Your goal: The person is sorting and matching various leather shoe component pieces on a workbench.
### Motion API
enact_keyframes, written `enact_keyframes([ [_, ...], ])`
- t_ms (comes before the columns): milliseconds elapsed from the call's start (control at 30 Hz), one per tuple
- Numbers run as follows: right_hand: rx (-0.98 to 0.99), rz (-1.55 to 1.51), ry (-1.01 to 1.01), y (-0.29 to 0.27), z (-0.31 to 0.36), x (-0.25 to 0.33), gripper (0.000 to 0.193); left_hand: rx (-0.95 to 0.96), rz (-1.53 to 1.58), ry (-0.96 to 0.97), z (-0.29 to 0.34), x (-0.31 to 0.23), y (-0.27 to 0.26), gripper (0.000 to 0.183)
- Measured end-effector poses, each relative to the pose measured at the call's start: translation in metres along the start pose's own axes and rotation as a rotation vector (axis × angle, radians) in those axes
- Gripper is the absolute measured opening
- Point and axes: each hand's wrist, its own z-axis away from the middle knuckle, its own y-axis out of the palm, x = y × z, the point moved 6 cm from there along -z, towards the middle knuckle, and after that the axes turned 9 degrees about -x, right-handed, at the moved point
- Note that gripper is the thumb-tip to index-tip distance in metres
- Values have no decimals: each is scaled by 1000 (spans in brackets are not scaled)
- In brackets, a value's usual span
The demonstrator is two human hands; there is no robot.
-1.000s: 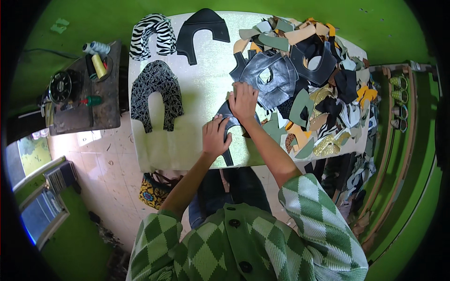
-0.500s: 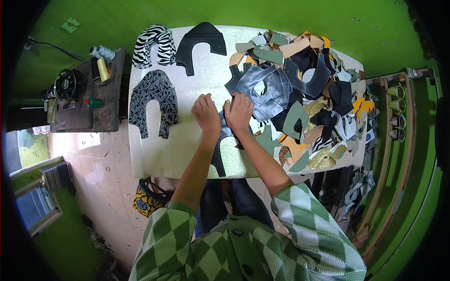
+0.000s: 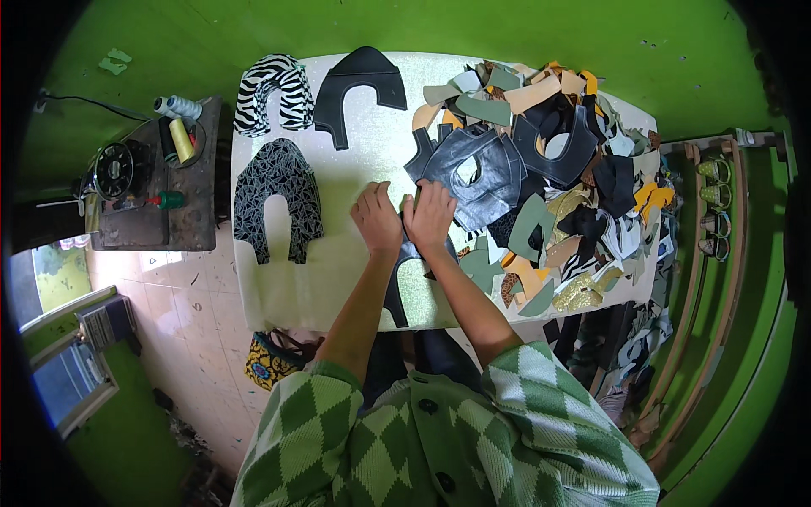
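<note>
Side by side over the white table (image 3: 355, 296), my left hand (image 3: 377, 221) and my right hand (image 3: 430, 218) work at a black U-shaped upper piece (image 3: 397, 297). Their fingers are bent and held together, with the thumbs close to each other at the curved end of the piece. Its legs point toward me, and my hands and right forearm cover much of it. To the left lie a black-and-grey crackle-patterned U-shaped piece (image 3: 276, 169), a stack of zebra-striped pieces (image 3: 291, 76) and plain black pieces (image 3: 363, 63). Shiny black pieces (image 3: 494, 165) lie just beyond my right hand.
A heap of cut scraps (image 3: 541, 279) in green, tan, gold, black and yellow covers the table's right side. A sewing machine (image 3: 118, 171) and thread cones (image 3: 181, 139) stand at left. Shoes (image 3: 716, 198) sit on a rack at right. A patterned bag (image 3: 272, 362) rests below the table.
The view has shifted slightly, so the table appears lower. Both hands stay at the curved end of the black piece, with only a small shift of the fingers.
</note>
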Motion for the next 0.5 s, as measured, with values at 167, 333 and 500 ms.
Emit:
enact_keyframes([
  [167, 28, 30, 9, 7, 2, -3, 31, 41, -9, -21, -1, -4, 1, 30],
  [333, 19, 1, 29, 5, 4, -2, 29, 60, -43, -10, -1, 3, 6, 30],
  [500, 11, -31, 9, -4, -5, 4, 26, 41, 43, -30, -7, -4, -9, 28],
])
